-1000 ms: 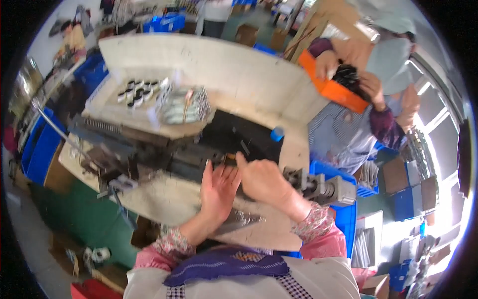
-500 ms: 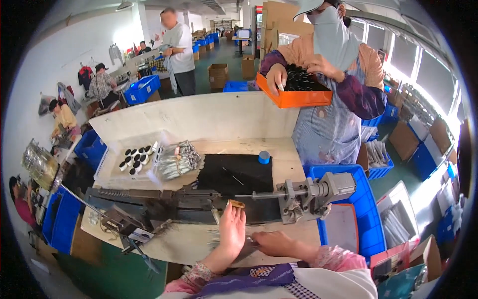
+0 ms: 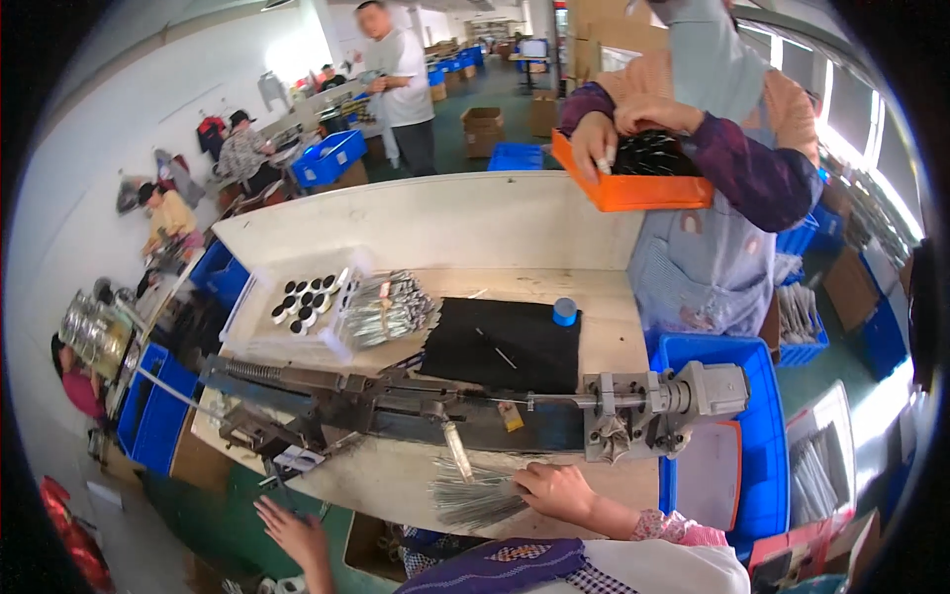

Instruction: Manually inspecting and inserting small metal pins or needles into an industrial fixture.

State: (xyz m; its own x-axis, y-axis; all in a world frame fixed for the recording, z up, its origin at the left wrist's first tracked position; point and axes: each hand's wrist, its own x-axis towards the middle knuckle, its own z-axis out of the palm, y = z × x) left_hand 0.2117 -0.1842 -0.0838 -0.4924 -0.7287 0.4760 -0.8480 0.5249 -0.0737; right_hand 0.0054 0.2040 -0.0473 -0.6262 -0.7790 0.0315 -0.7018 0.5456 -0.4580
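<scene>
My left hand [image 3: 294, 532] is open with fingers spread, low on the left and just below a lever [image 3: 278, 477] of the bench machine; it holds nothing. My right hand [image 3: 554, 492] has its fingers curled together at the right end of a loose bundle of thin metal rods [image 3: 475, 503] on the bench's near edge. Its fingertips are partly hidden, but they appear to pinch rods. A slanted handle [image 3: 457, 450] points down toward the bundle. Behind it runs the long machine [image 3: 376, 399], with a small yellowish block [image 3: 511, 416] at its middle.
A motor [image 3: 717, 389] ends the machine on the right, beside a blue bin [image 3: 757, 436]. Behind lie a black cloth [image 3: 465, 342] with a blue cap [image 3: 564, 311], bundled rods [image 3: 388, 309] and a clear tray [image 3: 265, 332]. A co-worker across the bench holds an orange box [image 3: 633, 191].
My left hand has left the yellowish block at the machine's middle and moved down to the left, fingers spreading. My right hand stays by the rods. The whole view has shifted slightly.
</scene>
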